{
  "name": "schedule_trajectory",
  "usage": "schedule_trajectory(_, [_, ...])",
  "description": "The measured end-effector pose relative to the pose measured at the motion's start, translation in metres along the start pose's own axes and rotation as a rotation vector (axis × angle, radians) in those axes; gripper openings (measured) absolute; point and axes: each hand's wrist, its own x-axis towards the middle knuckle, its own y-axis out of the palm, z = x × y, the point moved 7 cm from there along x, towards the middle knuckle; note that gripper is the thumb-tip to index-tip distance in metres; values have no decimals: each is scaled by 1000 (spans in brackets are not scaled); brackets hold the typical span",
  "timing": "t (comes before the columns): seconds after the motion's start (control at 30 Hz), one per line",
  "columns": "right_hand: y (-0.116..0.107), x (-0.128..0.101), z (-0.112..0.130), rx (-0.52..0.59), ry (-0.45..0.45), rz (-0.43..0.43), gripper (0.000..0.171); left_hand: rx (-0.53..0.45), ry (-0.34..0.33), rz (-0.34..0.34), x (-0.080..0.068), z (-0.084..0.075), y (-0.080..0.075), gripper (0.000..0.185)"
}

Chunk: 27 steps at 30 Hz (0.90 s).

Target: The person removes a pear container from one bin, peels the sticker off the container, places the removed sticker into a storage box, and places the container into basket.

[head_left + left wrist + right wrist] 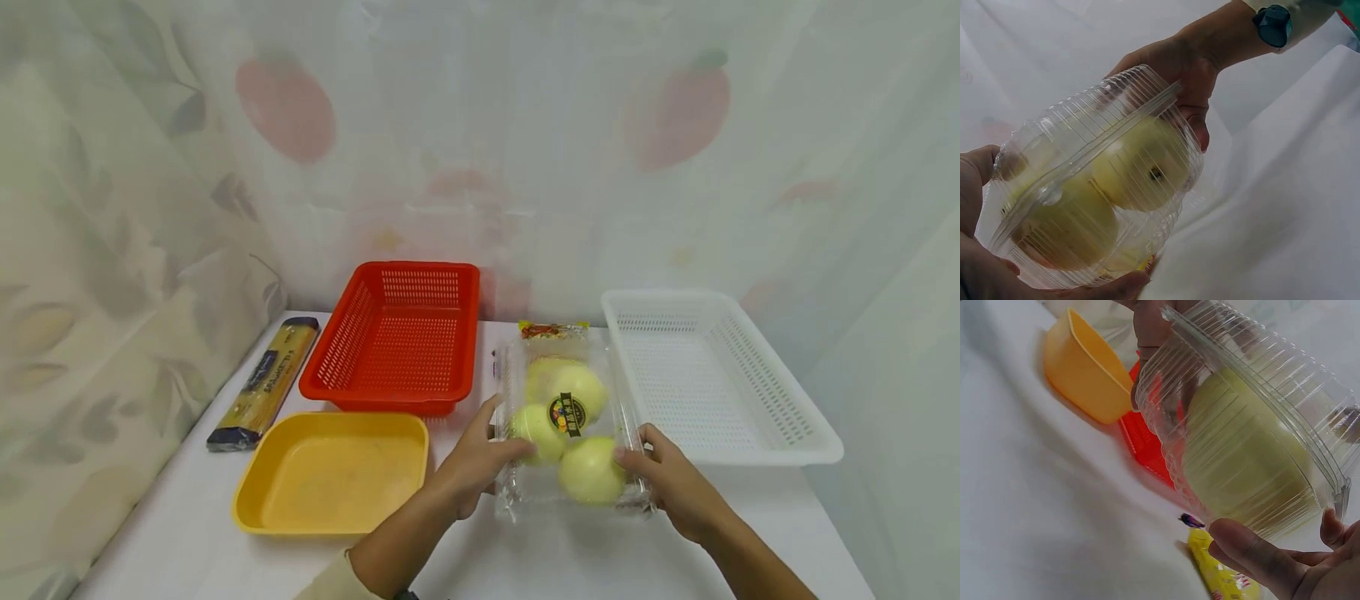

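A clear plastic clamshell box [567,425] holds several round, pale yellow-green fruits [592,471], with a dark label [567,415] on the lid. Both hands hold it above the table, one at each side. My left hand [480,458] grips its left side, thumb over the lid. At the right edge my right hand [678,487] grips it, thumb on top. The ridged wall and closed rim of the box [1094,156] show in the left wrist view. In the right wrist view, right-hand fingers [1260,556] support it from below.
A red basket [390,400] and a yellow basin [330,525] stand on the left, beside a spaghetti packet [266,383]. A white basket [750,454] is at right. Behind the box lie a yellow packet [553,330] and a small purple-marked item [494,363]. A curtain [480,167] hangs behind the table.
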Motion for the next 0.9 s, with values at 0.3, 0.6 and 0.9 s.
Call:
schedule_trajectory(0.3, [8,7,-33,-3,37,-18,35,-3,-22,-39,-1,29,-13,95])
schedule_trajectory(0.6, [15,11,-56,26,74,-30,39,-40,-26,-37,0,48,-20,94])
schedule_trajectory(0.9, [22,11,-74,15,105,-27,38,-29,-48,-41,-1,66,-27,94])
